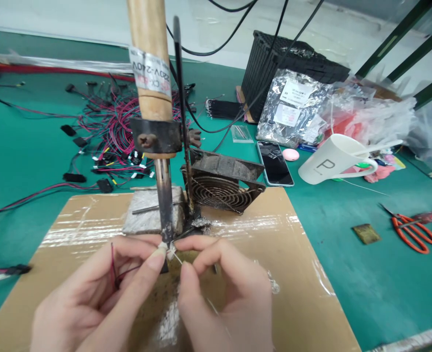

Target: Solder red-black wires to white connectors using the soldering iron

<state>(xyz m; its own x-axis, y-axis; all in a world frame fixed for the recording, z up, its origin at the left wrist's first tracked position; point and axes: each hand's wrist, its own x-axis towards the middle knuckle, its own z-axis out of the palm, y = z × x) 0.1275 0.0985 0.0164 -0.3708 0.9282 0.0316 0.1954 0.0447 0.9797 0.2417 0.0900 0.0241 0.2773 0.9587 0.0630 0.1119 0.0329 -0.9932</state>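
Observation:
A soldering iron (151,98) with a wooden handle is clamped upright, its dark tip pointing down between my hands. My left hand (102,293) is closed, thumb and forefinger pinching something small right beside the tip. Thin dark red wires (113,266) run through its curled fingers, and the pinched ends are mostly hidden. Between the thumb and finger of my right hand (225,288) is a thin silvery solder wire (178,257), its end reaching the iron's tip. A brown cardboard sheet (304,293) lies beneath both hands.
Behind the iron stand a grey block (146,210) and a grimy fan (223,186). A wire harness pile (109,122) spreads at back left. Toward the right are a phone (275,164), a white mug (329,159), plastic bags (292,107), orange-handled scissors (410,234) and a small sponge (365,233).

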